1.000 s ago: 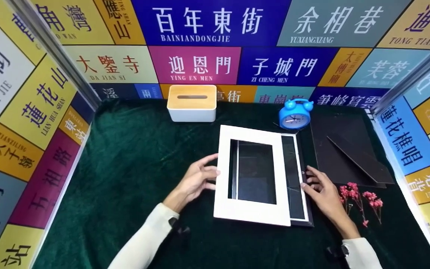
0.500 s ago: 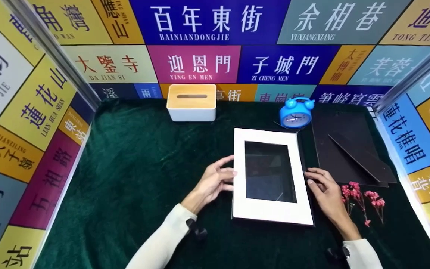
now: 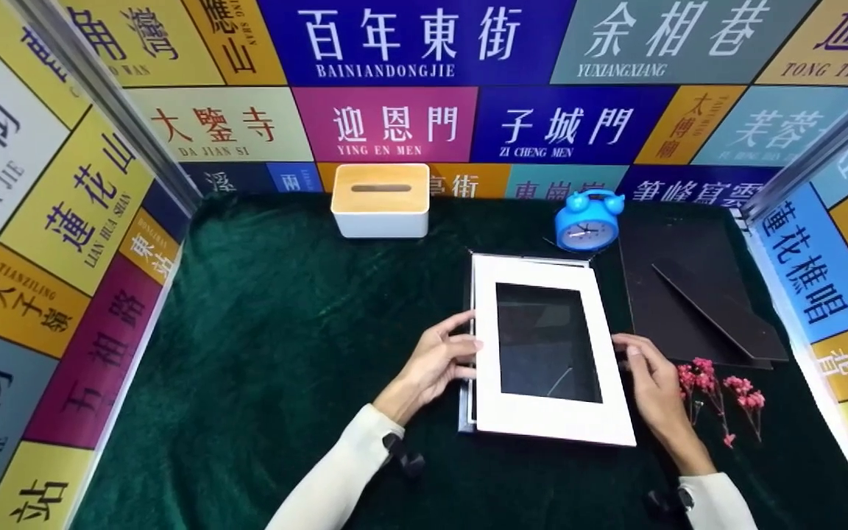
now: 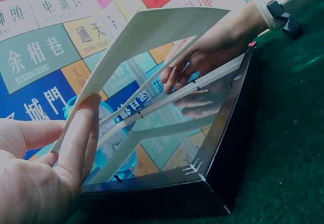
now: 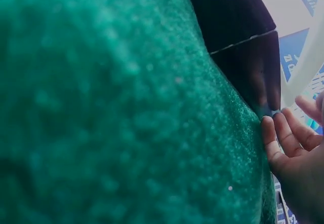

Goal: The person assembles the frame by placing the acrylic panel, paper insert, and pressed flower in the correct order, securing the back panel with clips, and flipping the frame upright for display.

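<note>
A white mat board (image 3: 553, 418) with a rectangular window lies tilted over a black picture frame (image 4: 214, 155). My left hand (image 3: 431, 361) pinches the mat's left edge between thumb and fingers; the left wrist view shows that edge raised above the frame's reflective glass pane (image 4: 167, 155). On the other side, my right hand (image 3: 656, 386) is beside the frame, its fingertips touching the dark outer wall in the right wrist view, thumb raised near the mat. The mat reaches past the frame's right side and leaves a strip of the left side uncovered.
A blue alarm clock (image 3: 587, 221) stands just behind the frame. To the right lie a black backing board with its stand (image 3: 689, 287) and pink dried flowers (image 3: 700, 375). A tissue box (image 3: 381, 202) is at the back. Dark green cloth (image 3: 306, 316) covers the table.
The left hand has carried the mat board rightward, from hanging off the frame's left side, across it, to slightly past its right side. The right hand stays at the frame's right side.
</note>
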Available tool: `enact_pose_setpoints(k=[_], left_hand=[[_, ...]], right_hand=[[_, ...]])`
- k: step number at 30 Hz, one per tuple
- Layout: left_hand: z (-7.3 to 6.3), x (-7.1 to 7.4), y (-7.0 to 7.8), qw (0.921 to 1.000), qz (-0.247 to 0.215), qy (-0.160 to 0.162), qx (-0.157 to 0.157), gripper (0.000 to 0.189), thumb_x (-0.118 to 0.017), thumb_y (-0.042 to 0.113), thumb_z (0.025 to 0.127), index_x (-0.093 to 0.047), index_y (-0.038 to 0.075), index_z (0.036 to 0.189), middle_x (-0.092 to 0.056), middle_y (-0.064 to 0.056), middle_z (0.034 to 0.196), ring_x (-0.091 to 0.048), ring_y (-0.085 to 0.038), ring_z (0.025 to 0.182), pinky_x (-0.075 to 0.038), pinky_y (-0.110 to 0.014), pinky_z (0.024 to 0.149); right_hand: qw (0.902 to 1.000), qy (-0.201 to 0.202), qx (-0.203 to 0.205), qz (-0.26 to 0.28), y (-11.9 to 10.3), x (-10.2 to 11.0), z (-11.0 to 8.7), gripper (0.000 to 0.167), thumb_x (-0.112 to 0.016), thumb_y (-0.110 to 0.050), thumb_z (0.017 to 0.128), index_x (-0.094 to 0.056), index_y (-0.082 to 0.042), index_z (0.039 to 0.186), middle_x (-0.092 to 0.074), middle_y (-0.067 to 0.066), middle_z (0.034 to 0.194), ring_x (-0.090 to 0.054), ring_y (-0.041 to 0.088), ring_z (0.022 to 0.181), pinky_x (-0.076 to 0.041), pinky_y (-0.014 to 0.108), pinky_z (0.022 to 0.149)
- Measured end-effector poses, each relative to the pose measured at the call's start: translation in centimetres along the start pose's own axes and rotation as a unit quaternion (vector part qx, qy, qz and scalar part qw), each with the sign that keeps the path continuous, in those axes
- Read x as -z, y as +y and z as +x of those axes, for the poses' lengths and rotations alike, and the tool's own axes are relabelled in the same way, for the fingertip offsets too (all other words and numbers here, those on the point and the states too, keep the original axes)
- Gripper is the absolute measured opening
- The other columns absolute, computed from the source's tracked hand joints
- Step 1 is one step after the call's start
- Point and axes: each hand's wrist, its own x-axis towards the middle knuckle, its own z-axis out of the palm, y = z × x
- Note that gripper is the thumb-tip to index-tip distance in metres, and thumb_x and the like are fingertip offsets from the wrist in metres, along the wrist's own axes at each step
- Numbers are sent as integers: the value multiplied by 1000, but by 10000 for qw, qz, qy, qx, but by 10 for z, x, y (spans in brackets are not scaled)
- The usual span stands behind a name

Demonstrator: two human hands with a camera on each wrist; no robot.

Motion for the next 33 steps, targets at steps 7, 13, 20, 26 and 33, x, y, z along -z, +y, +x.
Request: enact_pose_setpoints(k=[7,13,20,26,33], left_hand=[[0,0,0,10000,-30,34,53,74,-66,-14,96,-47,4,165,-73,-15,101,-78,-22,76,-67,-36,65],[0,-1,1,10000,60,33,54,73,-67,-13,95,-48,3,163,-73,-15,101,-77,-21,72,-66,-34,62],[0,-4,1,9997,200,127,-17,72,-69,-12,94,-51,3,161,-74,-15,104,-76,-20,72,-65,-31,60],[-2,-5,1,9941,888,442,-439,68,-70,-11,93,-55,1,158,-76,-14,102,-74,-18,73,-63,-28,57],[-3,-5,5,9821,1689,461,-697,63,-70,-9,95,-57,-3,156,-77,-11,96,-75,-17,73,-64,-29,60]], right_hand=[[10000,29,49,49,-4,0,1,36,-43,-4,118,-75,15,121,-74,21,106,-70,17,96,-57,23,79],[9985,-36,-538,-20,-12,1,0,23,-60,-2,112,-77,9,123,-71,11,89,-62,17,75,-50,24,64],[9927,-95,-1107,466,-20,1,2,27,-67,4,106,-70,16,130,-75,4,91,-61,8,69,-52,20,59],[9934,-172,-1032,473,-21,0,4,28,-69,7,104,-69,18,130,-76,4,91,-62,7,68,-53,19,59],[9922,-94,-1152,467,-22,-3,6,28,-69,10,103,-70,18,130,-74,4,89,-62,7,68,-53,19,59]])
